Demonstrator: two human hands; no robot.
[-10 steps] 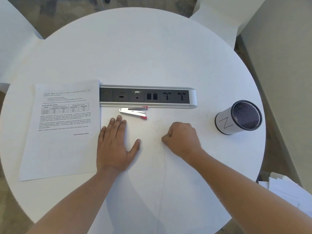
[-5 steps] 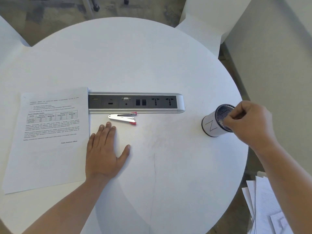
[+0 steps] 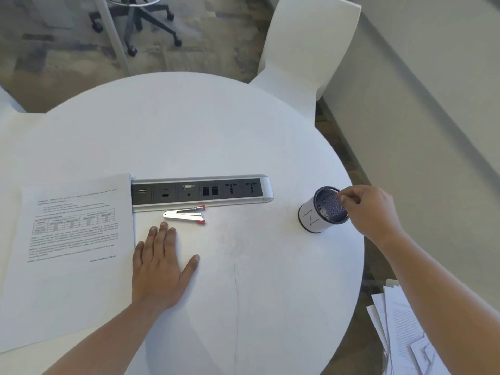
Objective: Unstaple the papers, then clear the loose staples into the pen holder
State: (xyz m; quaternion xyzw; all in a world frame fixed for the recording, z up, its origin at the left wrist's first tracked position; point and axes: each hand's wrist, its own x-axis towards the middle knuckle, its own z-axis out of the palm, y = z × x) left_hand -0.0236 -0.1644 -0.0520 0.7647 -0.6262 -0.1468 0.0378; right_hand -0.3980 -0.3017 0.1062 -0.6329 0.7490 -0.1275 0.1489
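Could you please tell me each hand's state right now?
Left hand: open, flat on the table.
Right hand: closed in a pinch over the pen holder; contents unclear.

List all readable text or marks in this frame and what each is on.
"N": thin line mark on the white side of the pen holder.
Printed sheet: paragraphs, a table, a bold sign-off line, all too blurred to read.
Socket strip: port shapes only, no legible labels.
Loose papers at lower right: print too blurred.
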